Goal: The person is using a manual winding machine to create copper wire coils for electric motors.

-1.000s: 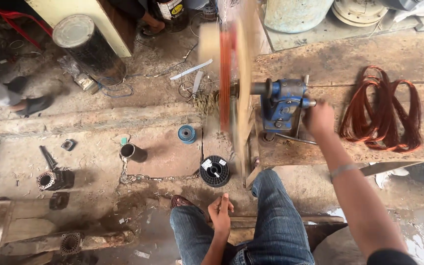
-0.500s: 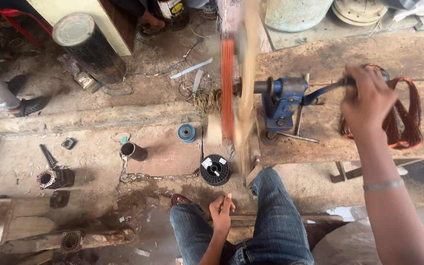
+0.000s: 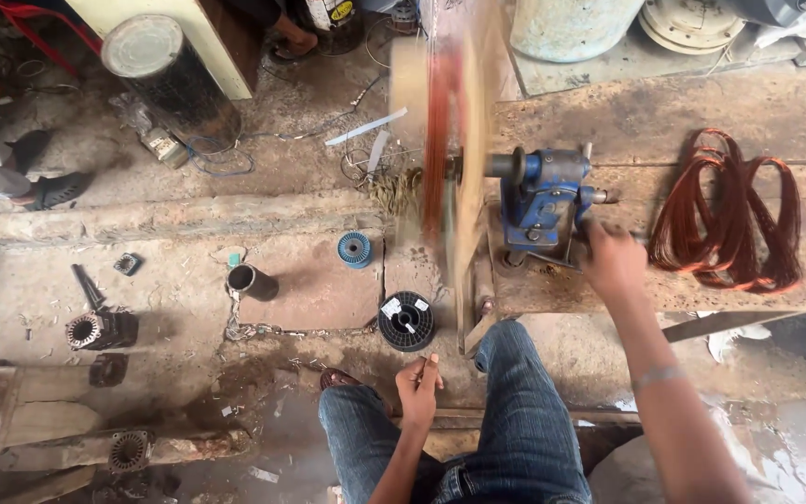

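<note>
Wooden bench (image 3: 701, 112): filled the 1-to-3 o'clock part of the view, worn and stained.

Spinning wooden former (image 3: 454, 159): stood upright at 12 o'clock on the bench's left end, blurred by motion, with a band of copper-coloured wire on it.

Blue hand winder (image 3: 543, 196): mounted on the bench just right of the former, shaft joined to it.

Coil of copper wire (image 3: 729, 219): lay flat on the bench at 3 o'clock, well apart from the winder.

Dark metal drum (image 3: 170, 79): stood on the floor at 10 o'clock.

Right hand (image 3: 613, 261): at the winder's lower right, at the crank, blurred; closed, though the grip itself could not be told.

Left hand (image 3: 419, 385): at 6 o'clock between the knees, fingers closed around a thin strand, too fine to tell what kind.

Black wire spool (image 3: 407, 320): lay on the floor just above the left hand, near the former's foot.

Small blue spool (image 3: 354, 249): lay on the floor at 11 o'clock from the black spool.

Short metal tube (image 3: 249, 280): lay on the floor left of the blue spool.
</note>
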